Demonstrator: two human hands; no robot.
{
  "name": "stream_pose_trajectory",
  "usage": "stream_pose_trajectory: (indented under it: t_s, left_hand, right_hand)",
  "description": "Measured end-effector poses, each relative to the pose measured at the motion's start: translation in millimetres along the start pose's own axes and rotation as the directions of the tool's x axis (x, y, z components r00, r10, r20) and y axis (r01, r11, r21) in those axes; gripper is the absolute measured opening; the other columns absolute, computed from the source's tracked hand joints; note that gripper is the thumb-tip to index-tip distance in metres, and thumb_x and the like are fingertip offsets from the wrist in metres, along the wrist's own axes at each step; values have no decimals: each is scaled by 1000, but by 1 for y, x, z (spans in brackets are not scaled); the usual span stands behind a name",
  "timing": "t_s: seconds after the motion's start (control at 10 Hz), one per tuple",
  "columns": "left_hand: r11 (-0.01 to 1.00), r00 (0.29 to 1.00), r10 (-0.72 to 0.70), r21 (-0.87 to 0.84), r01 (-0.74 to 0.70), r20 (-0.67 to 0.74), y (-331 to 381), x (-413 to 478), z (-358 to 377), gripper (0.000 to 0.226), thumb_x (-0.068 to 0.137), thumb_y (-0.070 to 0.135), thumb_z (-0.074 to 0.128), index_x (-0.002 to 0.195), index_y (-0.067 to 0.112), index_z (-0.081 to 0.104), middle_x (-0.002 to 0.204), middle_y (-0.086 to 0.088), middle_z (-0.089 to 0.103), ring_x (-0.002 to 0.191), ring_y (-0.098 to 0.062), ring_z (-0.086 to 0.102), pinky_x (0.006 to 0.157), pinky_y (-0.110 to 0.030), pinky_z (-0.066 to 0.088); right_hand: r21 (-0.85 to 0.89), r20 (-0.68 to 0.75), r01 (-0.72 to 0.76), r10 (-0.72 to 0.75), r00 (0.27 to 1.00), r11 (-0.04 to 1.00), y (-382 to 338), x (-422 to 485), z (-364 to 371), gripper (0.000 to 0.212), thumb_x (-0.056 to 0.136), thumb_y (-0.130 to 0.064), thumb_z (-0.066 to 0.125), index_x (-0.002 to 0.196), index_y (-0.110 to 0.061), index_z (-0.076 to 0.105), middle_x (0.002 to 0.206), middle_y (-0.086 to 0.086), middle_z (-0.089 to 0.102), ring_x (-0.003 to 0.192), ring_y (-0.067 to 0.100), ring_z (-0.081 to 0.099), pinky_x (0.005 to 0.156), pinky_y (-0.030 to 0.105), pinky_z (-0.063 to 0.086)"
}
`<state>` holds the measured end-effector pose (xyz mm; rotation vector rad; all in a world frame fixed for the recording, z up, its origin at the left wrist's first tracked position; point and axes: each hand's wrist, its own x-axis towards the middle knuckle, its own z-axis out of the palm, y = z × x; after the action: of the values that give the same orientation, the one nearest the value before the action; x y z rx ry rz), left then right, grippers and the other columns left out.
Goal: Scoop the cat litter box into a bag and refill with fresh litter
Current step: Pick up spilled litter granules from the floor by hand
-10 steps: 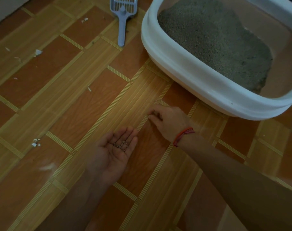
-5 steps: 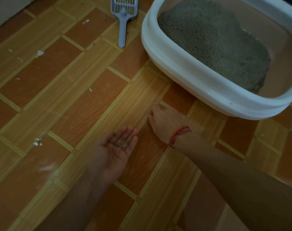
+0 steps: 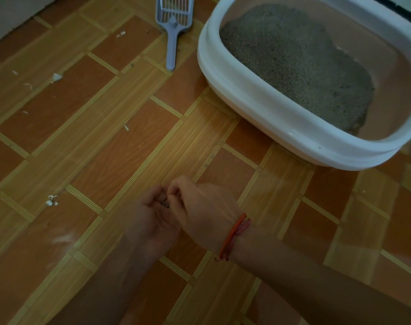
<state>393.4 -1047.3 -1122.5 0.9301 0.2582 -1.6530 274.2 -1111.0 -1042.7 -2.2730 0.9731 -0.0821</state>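
Two hands (image 3: 153, 216) (image 3: 201, 205), one litter box (image 3: 244, 95), one scoop (image 3: 172, 41).

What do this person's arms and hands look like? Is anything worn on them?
Both arms are bare as far as the view shows, with no sleeves and no gloves. The right hand has a thin red-orange cord bracelet at the wrist, with a paler pink strand beside it. Nothing worn shows on the left hand.

Wht box (image 3: 246, 95), gry litter (image 3: 293, 57), blu-gry scoop (image 3: 173, 26), orange/tan striped floor (image 3: 106, 137).
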Motion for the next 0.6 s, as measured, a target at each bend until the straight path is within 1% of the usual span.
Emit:
stream_pose_trajectory:
  t_s: [0.1, 0.2, 0.3, 0.4, 0.5, 0.6]
  left_hand:
    - [1000, 1000, 6, 27, -6, 12, -2, 0, -3, 62, 44, 33, 91, 90, 11, 56, 83, -9, 52, 74, -20, 53, 71, -32, 45]
    - [998, 1000, 18, 60, -18, -1, -2, 2, -7, 63, 45, 36, 91, 91, 11, 57, 84, -8, 54, 75, -19, 55, 72, -31, 46]
    - [999, 999, 32, 35, -32, -8, -1, 3, -8, 66, 46, 35, 92, 95, 10, 56, 86, -8, 54, 76, -19, 56, 72, -31, 47]
    - [993, 999, 22, -112, -25, -36, -2, 0, -2, 46, 67, 28, 78, 102, 5, 58, 90, -9, 63, 79, -19, 66, 72, -30, 57]
    - [981, 995, 27, -191, -46, -98, 1, -10, 22, 35, 94, 23, 46, 99, -5, 67, 97, -16, 72, 86, -24, 74, 75, -35, 62]
    - [982, 989, 13, -185, -40, -146, 2, -11, 27, 48, 100, 22, 41, 82, -6, 75, 101, -19, 74, 94, -30, 74, 79, -43, 60]
  right_hand:
    - [43, 34, 10, -11, 999, 999, -3, -1, 0, 19, 100, -27, 44, 112, -16, 53, 100, 7, 67, 88, 28, 63, 68, 37, 44]
    - [47, 46, 14, -16, 999, 999, -2, -1, 0, 19, 98, -29, 48, 111, -17, 53, 101, 5, 67, 91, 26, 63, 69, 35, 43]
    - [49, 32, 26, -28, 999, 998, 0, 0, 2, 18, 99, -30, 47, 109, -17, 55, 98, 4, 68, 89, 25, 63, 68, 34, 45]
    - [77, 4, 9, -10, 1000, 997, 4, 1, -1, 18, 100, -32, 45, 109, -22, 57, 92, -2, 68, 84, 20, 64, 70, 39, 52]
    - [95, -94, -68, 77, 993, 993, 26, 8, -5, 10, 97, -31, 50, 100, -27, 59, 69, -10, 61, 67, 10, 58, 61, 31, 49]
    - [33, -160, -219, 221, 962, 975, 58, 18, -9, 11, 96, -32, 49, 99, -27, 59, 78, -6, 66, 73, 17, 61, 67, 38, 51]
